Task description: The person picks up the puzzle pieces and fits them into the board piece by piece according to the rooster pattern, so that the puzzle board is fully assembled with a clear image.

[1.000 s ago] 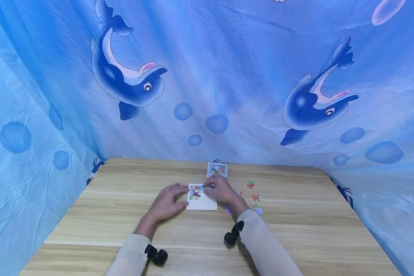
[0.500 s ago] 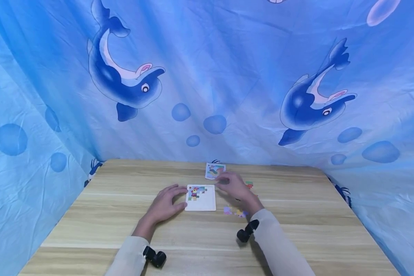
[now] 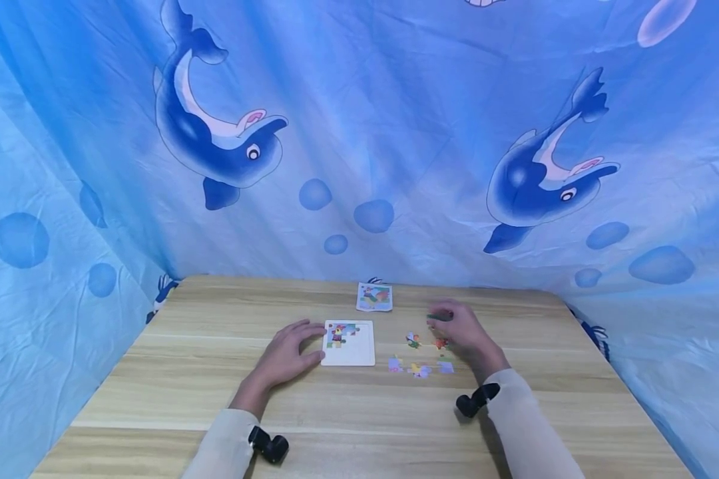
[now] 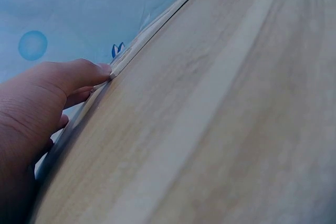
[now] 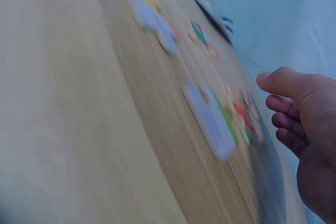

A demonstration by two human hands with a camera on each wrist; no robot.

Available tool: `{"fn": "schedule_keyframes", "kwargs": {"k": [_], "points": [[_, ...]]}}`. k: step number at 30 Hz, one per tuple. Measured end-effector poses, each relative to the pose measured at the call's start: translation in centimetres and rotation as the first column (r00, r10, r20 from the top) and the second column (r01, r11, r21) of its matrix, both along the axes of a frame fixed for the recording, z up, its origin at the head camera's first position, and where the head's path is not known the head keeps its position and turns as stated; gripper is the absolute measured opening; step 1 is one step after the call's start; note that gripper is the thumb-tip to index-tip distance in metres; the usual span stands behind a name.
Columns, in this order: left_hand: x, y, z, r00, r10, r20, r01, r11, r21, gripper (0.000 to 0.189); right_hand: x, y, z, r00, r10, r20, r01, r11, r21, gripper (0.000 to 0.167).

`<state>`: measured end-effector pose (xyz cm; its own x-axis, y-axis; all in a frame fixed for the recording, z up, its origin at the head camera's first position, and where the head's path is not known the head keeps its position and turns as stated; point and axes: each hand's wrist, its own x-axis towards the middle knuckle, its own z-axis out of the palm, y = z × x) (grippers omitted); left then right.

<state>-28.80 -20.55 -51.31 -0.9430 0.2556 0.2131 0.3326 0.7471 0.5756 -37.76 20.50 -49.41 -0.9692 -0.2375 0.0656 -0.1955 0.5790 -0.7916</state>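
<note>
A white puzzle tray (image 3: 358, 352) lies on the table, with several joined pieces (image 3: 338, 334) of a colourful picture in its upper left part. My left hand (image 3: 290, 352) rests at the tray's left side, thumb and forefinger spread and touching its edge. My right hand (image 3: 460, 327) is out to the right, over a green-edged puzzle piece (image 3: 436, 317) that its fingers partly cover. In the right wrist view the thumb (image 5: 278, 80) stands apart from the bent fingers, and no piece shows between them. Nearby lie loose pieces (image 3: 413, 340), a red one (image 3: 441, 343) and lilac ones (image 3: 446, 366).
A small picture card (image 3: 374, 297) lies behind the tray near the table's back edge. The wooden table (image 3: 335, 419) is bordered by a blue curtain (image 3: 347, 166) printed with dolphins. Each wrist wears a black camera (image 3: 478, 400).
My right hand has moved from the tray's upper right corner, past the picture card, rightward to the loose pieces, uncovering the tray's joined pieces. My left hand has stayed at the tray.
</note>
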Motion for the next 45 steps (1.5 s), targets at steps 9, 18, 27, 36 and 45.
{"fn": "schedule_keyframes", "kwargs": {"k": [9, 18, 27, 36, 45], "points": [[-0.1, -0.1, -0.1, 1.0, 0.006, -0.011, -0.006, 1.0, 0.002, 0.051, -0.5, 2.2, -1.0, 0.997, 0.047, -0.054, -0.042, 0.995, 0.095, 0.034], [0.1, 0.0, 0.1, 1.0, 0.004, 0.007, -0.004, 1.0, 0.01, 0.05, -0.6, 2.4, -1.3, 0.994, 0.075, -0.077, -0.066, 0.991, 0.114, 0.032], [0.1, -0.1, 0.1, 1.0, 0.006, 0.008, -0.006, 1.0, 0.006, 0.051, -0.6, 2.4, -1.4, 0.994, 0.062, -0.09, -0.052, 0.993, 0.109, 0.029], [0.1, 0.0, 0.1, 1.0, 0.004, 0.009, -0.004, 1.0, 0.003, 0.052, -0.5, 2.3, -1.6, 0.992, 0.019, -0.124, -0.004, 0.993, 0.117, 0.029], [0.1, 0.0, 0.0, 1.0, 0.002, 0.002, -0.002, 1.0, -0.003, 0.051, 0.2, 1.1, -0.6, 0.996, 0.016, -0.084, -0.011, 0.998, 0.059, 0.033]]}}
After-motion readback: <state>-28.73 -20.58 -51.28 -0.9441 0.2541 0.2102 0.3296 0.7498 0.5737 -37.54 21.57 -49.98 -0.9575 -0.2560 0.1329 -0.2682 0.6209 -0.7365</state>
